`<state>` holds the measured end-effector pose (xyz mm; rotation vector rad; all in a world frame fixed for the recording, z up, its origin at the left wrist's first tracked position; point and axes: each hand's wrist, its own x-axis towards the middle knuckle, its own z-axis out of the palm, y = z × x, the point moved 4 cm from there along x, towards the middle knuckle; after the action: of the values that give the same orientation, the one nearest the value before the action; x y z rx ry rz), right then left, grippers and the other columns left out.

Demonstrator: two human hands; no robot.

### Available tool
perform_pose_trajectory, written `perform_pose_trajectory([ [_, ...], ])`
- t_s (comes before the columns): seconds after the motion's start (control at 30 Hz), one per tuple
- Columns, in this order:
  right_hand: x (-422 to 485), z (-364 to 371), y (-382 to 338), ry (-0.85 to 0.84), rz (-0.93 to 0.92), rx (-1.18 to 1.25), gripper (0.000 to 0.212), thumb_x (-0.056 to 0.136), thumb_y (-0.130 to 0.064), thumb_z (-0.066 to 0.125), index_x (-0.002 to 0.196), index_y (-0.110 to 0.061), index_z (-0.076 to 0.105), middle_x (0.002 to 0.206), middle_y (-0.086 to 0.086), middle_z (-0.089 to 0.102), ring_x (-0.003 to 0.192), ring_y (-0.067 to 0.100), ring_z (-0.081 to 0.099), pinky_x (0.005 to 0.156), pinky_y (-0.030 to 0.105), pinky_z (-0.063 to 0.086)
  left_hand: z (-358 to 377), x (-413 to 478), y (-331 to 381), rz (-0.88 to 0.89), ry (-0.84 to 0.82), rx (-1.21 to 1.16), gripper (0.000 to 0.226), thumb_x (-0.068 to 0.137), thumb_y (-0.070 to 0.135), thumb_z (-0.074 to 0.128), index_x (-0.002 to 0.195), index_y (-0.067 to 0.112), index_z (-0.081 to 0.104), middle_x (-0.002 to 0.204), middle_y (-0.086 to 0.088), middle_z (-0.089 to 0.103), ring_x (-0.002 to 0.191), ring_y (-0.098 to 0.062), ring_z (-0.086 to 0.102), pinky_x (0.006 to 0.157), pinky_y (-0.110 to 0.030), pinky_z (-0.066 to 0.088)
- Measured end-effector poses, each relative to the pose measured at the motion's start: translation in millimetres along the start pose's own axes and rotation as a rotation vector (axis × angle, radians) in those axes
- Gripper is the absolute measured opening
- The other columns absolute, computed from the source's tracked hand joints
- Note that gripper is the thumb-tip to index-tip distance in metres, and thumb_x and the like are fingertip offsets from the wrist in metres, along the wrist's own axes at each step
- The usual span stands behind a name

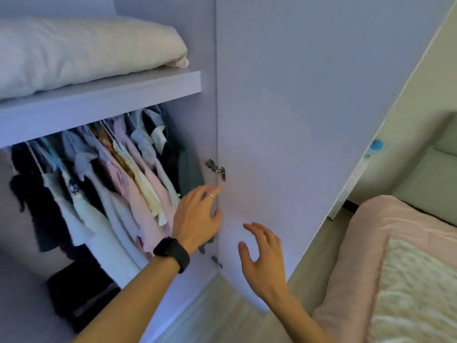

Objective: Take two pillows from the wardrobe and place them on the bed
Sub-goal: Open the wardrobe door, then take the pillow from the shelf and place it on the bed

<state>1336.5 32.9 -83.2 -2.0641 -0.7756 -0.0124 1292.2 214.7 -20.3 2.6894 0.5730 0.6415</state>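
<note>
1. At ten o'clock, a pillow [81,49] lies on the shelf [103,100], long axis left-right, its end toward the door [309,120].
2. Left hand [197,219] is open and empty by the clothes [111,174].
3. Right hand [262,253] is spread and empty before the door.
4. At four o'clock waits the bed [408,280]. Step, I judge: fetching; next calls for reaching up with both hands.

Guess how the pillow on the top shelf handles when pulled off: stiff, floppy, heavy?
Probably soft and floppy: the pillow sags and wrinkles over the shelf. Likely light for its bulk. Its overhanging front edge should slide out easily.
</note>
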Motion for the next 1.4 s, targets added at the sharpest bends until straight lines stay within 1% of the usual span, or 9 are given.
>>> perform_pose_trajectory([
  [0.07,15,23,-23,-0.128,-0.095,-0.002,0.039,0.096,-0.026,0.063,0.135,-0.031,0.058,0.139,-0.011,0.053,0.131,0.014,0.041,0.102,0.005,0.024,-19,-17,-35,-0.115,0.025,0.026,0.049,0.092,0.024,0.062,0.14,0.021,0.052,0.143,-0.004,0.051,0.131,-0.025,0.045,0.108,-0.039,0.038],
  [0.17,51,44,-69,-0.191,-0.271,0.028,0.04,0.095,-0.021,0.064,0.134,-0.027,0.06,0.133,-0.007,0.06,0.125,0.019,0.046,0.104,0.017,0.032,-60,-29,-68,-0.206,0.118,0.054,0.045,0.091,0.022,0.062,0.135,0.023,0.055,0.139,0.0,0.054,0.128,-0.023,0.046,0.107,-0.037,0.039],
  [0.57,252,51,-278,-0.091,-0.744,0.127,0.05,0.092,-0.029,0.063,0.141,-0.026,0.053,0.147,0.001,0.047,0.135,0.023,0.034,0.108,0.03,0.031,-288,44,-83,-0.225,0.635,0.49,0.059,0.079,0.026,0.07,0.135,0.023,0.054,0.15,-0.009,0.041,0.141,-0.031,0.033,0.114,-0.049,0.031],
  [0.73,331,48,-340,-0.083,-0.825,-0.105,0.078,0.084,-0.031,0.068,0.154,-0.03,0.033,0.161,0.006,0.028,0.145,0.031,0.021,0.115,0.047,0.028,-332,83,-118,-0.486,0.461,0.655,0.089,0.075,0.049,0.07,0.151,0.039,0.024,0.162,-0.005,0.015,0.149,-0.037,0.005,0.117,-0.06,0.009],
  [0.87,382,72,-347,-0.248,-0.796,-0.461,0.101,0.081,-0.036,0.067,0.156,-0.047,0.0,0.168,-0.001,-0.003,0.153,0.027,-0.008,0.12,0.056,-0.005,-333,89,-151,-0.642,0.312,0.673,0.101,0.071,0.061,0.063,0.15,0.048,0.002,0.162,0.0,0.018,0.149,-0.035,0.006,0.115,-0.061,-0.002],
  [1.03,389,106,-329,-0.178,-0.837,-0.492,0.093,0.082,-0.025,0.059,0.157,-0.042,0.008,0.155,-0.005,0.033,0.144,0.022,0.026,0.123,0.054,0.003,-320,95,-160,-0.655,0.364,0.791,0.077,0.073,0.033,0.057,0.145,0.042,0.029,0.129,0.006,0.059,0.124,-0.026,0.045,0.106,-0.054,0.021],
  [1.17,395,106,-340,-0.139,-0.855,-0.495,0.082,0.083,-0.024,0.056,0.155,-0.041,0.021,0.141,-0.007,0.05,0.128,0.022,0.045,0.12,0.044,0.017,-325,105,-155,-0.712,0.333,0.795,0.071,0.078,0.021,0.053,0.143,0.04,0.03,0.115,0.004,0.063,0.115,-0.027,0.052,0.103,-0.052,0.026],
  [1.27,394,98,-341,-0.161,-0.902,-0.476,0.073,0.084,-0.028,0.054,0.152,-0.04,0.029,0.133,-0.007,0.054,0.118,0.019,0.05,0.103,0.031,0.035,-326,99,-154,-0.716,0.345,0.8,0.07,0.081,0.018,0.05,0.144,0.042,0.029,0.117,0.004,0.062,0.117,-0.025,0.051,0.105,-0.053,0.026],
  [1.4,361,76,-338,-0.147,-0.926,-0.526,0.072,0.082,-0.033,0.054,0.149,-0.043,0.032,0.131,-0.009,0.053,0.115,0.018,0.049,0.091,0.031,0.035,-330,77,-154,-0.676,0.354,0.773,0.072,0.081,0.019,0.053,0.145,0.043,0.029,0.118,0.006,0.061,0.121,-0.022,0.049,0.109,-0.051,0.025],
])
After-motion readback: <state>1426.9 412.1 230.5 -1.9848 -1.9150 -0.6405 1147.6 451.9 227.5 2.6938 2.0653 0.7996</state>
